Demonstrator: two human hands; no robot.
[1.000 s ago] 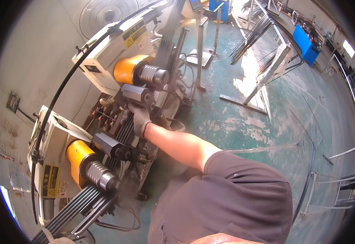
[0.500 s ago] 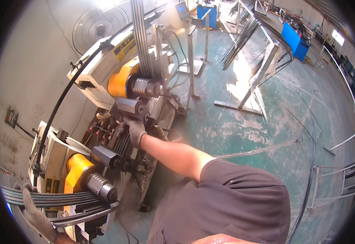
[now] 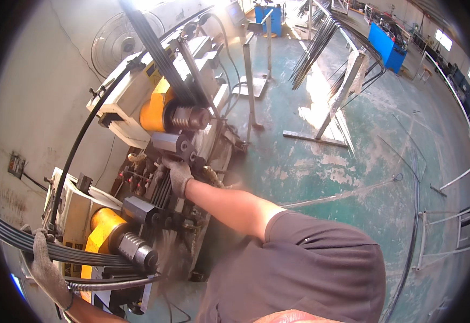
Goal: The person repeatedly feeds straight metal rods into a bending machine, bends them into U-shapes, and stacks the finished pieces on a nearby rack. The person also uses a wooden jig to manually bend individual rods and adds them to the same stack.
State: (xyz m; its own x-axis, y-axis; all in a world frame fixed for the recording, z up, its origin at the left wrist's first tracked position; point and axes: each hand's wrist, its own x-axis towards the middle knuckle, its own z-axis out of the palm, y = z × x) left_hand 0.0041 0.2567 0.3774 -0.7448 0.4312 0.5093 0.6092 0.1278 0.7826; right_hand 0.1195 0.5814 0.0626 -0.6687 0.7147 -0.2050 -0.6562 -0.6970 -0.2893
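A bundle of dark metal rods runs through a bending machine with two bending heads. Its left end point(image 3: 68, 250) sticks out to the lower left, and its far end point(image 3: 159, 54) slants up and to the left. My left hand point(image 3: 46, 264), in a grey work glove, is closed round the left end. Between the two heads, my gloved right hand point(image 3: 179, 176) is closed over the middle stretch of rods point(image 3: 162, 192), its fingertips partly hidden. Beside it sits a grey clamp block point(image 3: 170, 143). Each head has a yellow housing point(image 3: 154, 112) and a ribbed steel roller point(image 3: 191, 118).
A coiled metal hose point(image 3: 105, 283) passes below my left hand. A black cable point(image 3: 79, 134) arcs over the machine. A fan point(image 3: 127, 46) stands by the wall. To the right, a metal rack point(image 3: 348, 86) holds more rods on the green floor point(image 3: 310, 177), where loose rods point(image 3: 415, 215) lie.
The far end of the rods has swung left from nearly upright to slanted. Their left end has risen, and my left hand has moved slightly up and right with it. My right hand stays put.
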